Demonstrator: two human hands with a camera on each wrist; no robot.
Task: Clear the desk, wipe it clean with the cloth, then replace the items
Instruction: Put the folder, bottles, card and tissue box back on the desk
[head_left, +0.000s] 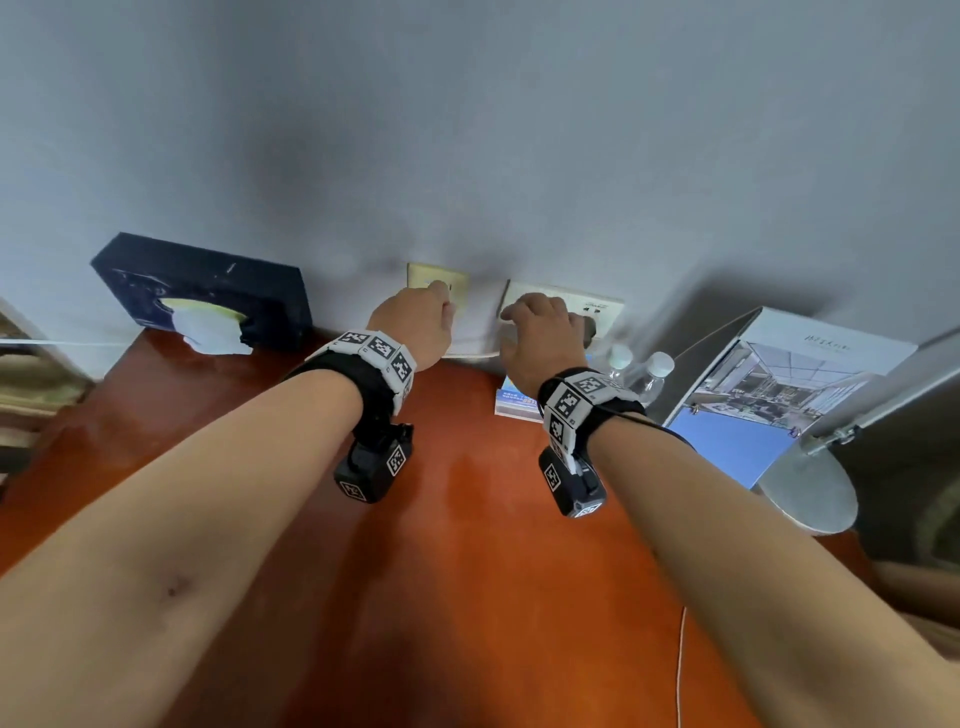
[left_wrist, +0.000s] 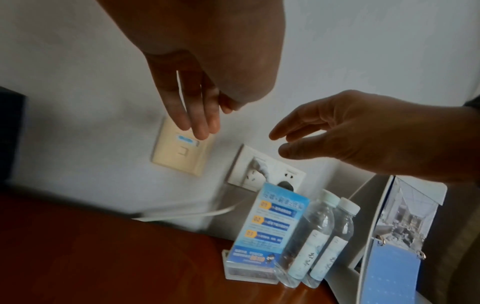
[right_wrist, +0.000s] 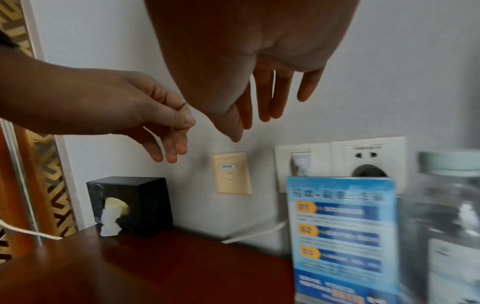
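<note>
Surface (head_left: 457, 519) of red-brown wood runs to the wall, and no cloth shows in any view. At its far left stands a tissue box (head_left: 208, 291). Left hand (head_left: 415, 322) hangs before a beige plate (head_left: 439, 283), fingers (left_wrist: 197, 115) loosely straight, holding nothing. Right hand (head_left: 540, 332) hovers near the socket (head_left: 597, 312), fingers spread, empty. Below it stand a card (left_wrist: 270, 226), two bottles (left_wrist: 327, 236) and a folder (head_left: 789, 395).
</note>
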